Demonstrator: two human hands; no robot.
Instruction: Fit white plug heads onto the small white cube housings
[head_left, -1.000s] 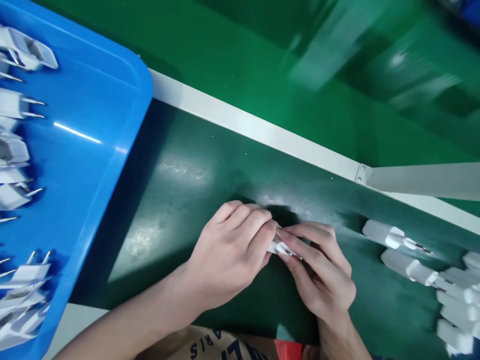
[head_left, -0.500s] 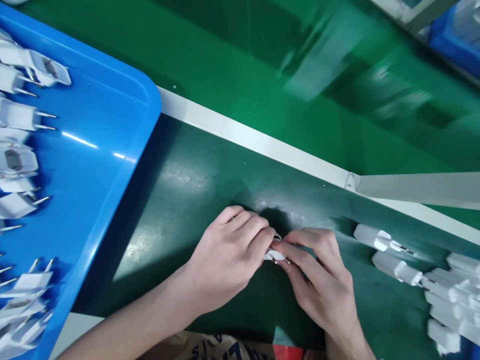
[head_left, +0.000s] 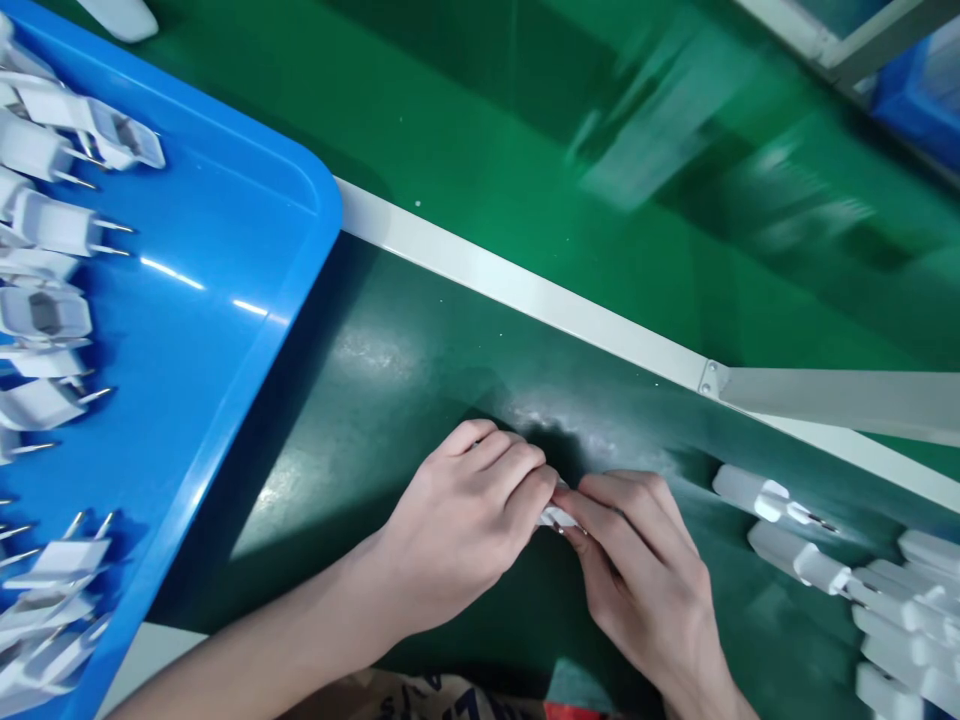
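Note:
My left hand (head_left: 465,525) and my right hand (head_left: 637,570) meet over the dark green mat (head_left: 360,400) near its front edge. Both are closed on one small white plug part (head_left: 553,516), of which only a sliver shows between the fingertips. My left fingers curl over its left end, and my right thumb and fingers pinch its right end. Most of the part is hidden by the fingers.
A blue tray (head_left: 247,330) at the left holds several white plug parts with metal pins (head_left: 56,225). More white plug pieces (head_left: 825,560) lie in a pile at the right edge. A white rail (head_left: 525,290) borders the bright green belt (head_left: 525,120) behind.
Both hands stay together on the white part with only slight finger shifts. The view has drifted, so the tray and the pile sit a little differently in the frame.

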